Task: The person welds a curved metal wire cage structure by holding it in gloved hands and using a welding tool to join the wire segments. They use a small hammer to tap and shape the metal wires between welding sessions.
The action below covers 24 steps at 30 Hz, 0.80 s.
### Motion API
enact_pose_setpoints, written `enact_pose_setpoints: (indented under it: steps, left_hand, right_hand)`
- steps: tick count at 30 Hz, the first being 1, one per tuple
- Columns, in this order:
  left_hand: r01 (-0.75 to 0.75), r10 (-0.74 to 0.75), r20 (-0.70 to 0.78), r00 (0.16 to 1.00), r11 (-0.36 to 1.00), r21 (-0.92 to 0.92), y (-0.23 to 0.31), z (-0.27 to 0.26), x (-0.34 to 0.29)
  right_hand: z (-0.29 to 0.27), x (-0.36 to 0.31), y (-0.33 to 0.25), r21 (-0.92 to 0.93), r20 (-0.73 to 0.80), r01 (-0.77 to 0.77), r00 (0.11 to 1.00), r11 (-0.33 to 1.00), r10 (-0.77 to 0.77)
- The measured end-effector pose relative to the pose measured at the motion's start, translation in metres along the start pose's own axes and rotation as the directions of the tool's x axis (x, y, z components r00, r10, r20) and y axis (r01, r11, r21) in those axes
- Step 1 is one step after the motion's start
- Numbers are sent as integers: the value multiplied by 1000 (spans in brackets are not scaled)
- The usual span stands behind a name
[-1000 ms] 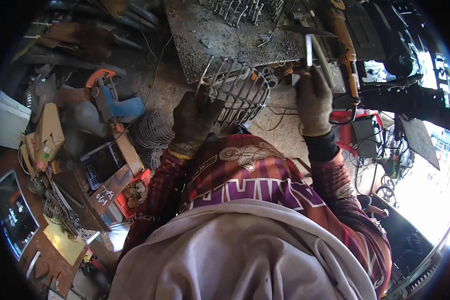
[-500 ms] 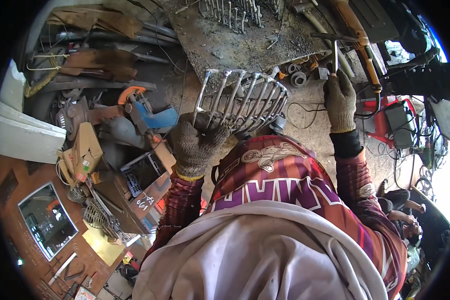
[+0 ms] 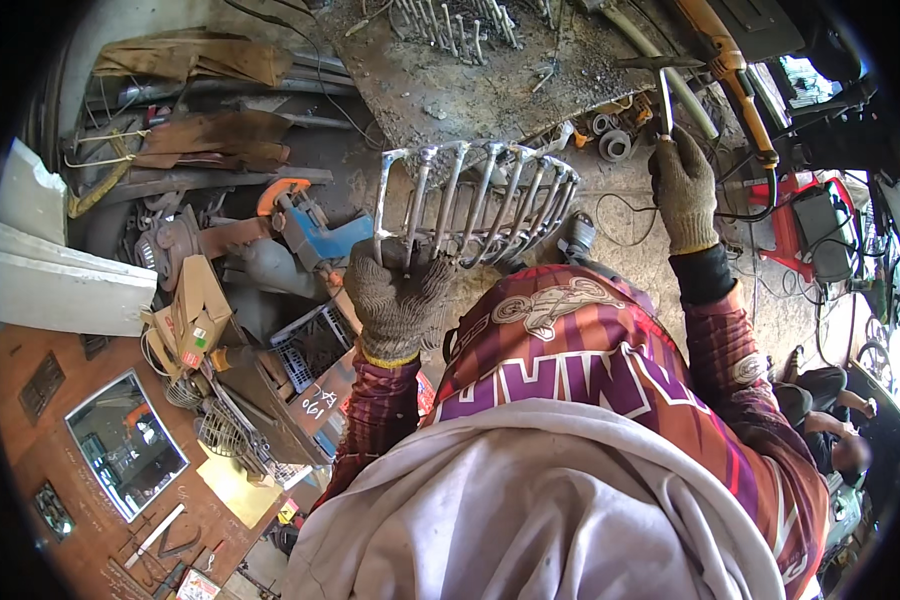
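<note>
Both my hands wear knitted work gloves. My left hand (image 3: 398,305) is closed around the near left edge of a curved metal rack (image 3: 427,156), built of several welded bars with lumpy joints along its far rail. The rack is held up in front of my body, short of the worktable (image 3: 450,100). Over to the right, my right hand (image 3: 685,190) is closed on the handle of a chipping hammer (image 3: 664,105). Its narrow head points away from me, to the right of the rack and apart from it.
Several thin metal pegs (image 3: 455,35) stand on the debris-strewn table. An orange power tool (image 3: 735,85) with a cable lies at the far right. A blue and orange machine (image 3: 325,228), a cardboard box (image 3: 192,305) and scrap sit left. A person (image 3: 838,440) is at the right edge.
The rack has shifted slightly left and tilted a little in my left hand. The hammer has moved a bit farther from me. The whole view has shifted slightly too.
</note>
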<state>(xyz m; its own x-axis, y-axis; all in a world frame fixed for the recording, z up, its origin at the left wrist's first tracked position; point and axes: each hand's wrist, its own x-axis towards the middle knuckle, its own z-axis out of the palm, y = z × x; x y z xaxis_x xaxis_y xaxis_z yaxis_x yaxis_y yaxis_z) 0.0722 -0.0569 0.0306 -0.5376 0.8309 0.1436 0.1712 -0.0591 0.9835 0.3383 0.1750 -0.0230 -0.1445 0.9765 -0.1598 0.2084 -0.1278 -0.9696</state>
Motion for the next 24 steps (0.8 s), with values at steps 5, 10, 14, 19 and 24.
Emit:
enact_pose_setpoints:
  steps: [5,10,14,19,24]
  left_hand:
    - [163,-248,-88,965,827,-538,-11,-3,-1]
    - [-45,49,-35,998,993,106,-25,-14,-1]
    - [118,-190,-116,975,885,-450,-20,-11,-1]
    - [111,-236,-84,968,706,-699,-16,-13,0]
    - [142,-265,-124,956,789,-598,-20,-20,0]
  right_hand:
    - [-1,3,2,-48,11,-29,999,998,30]
    - [-3,5,8,-91,18,-15,1000,996,16]
    - [-3,6,10,-140,7,11,1000,990,-10]
    - [-4,7,8,-196,19,-14,1000,981,18]
    - [-5,8,10,-252,16,26,1000,967,-23]
